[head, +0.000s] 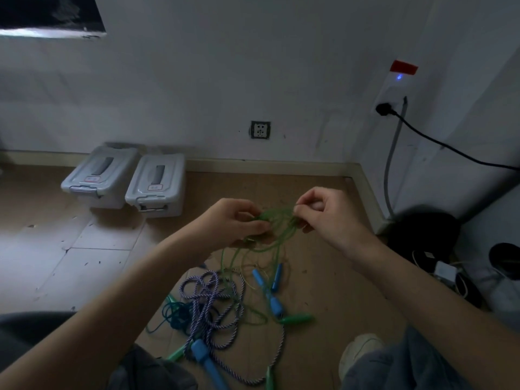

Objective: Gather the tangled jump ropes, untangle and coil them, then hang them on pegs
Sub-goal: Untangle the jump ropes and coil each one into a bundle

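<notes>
Right under the lens, a blue handle (203, 354) lies between the knees on the floor (323, 277), and the purple-and-white twisted rope (213, 302) sprawls around it in loose loops, nowhere near coiled. Beside that sits a dark teal rope (173, 312) in its own knot, with more blue handles (267, 280) and a green handle (297, 319) scattered just past it.

Up above the pile, both hands are on the thin green rope (274, 220). The left hand (239, 220) has its fingers curled in, pinching a bunch of strands; the right hand (320, 212) pinches the same snarl from the other side, thumb and fingertips closed on the cord. The rest of that rope trails down from the hands into the heap on the floor.

So where are we? Gathering looks done: everything sits in one pile by the knees. Untangling is under way on the first rope only, and the knot between the hands looks dense. No rope is coiled, and no pegs are in view at all. Two grey lidded boxes (126, 178) wait by the wall (253, 66), untouched.
</notes>
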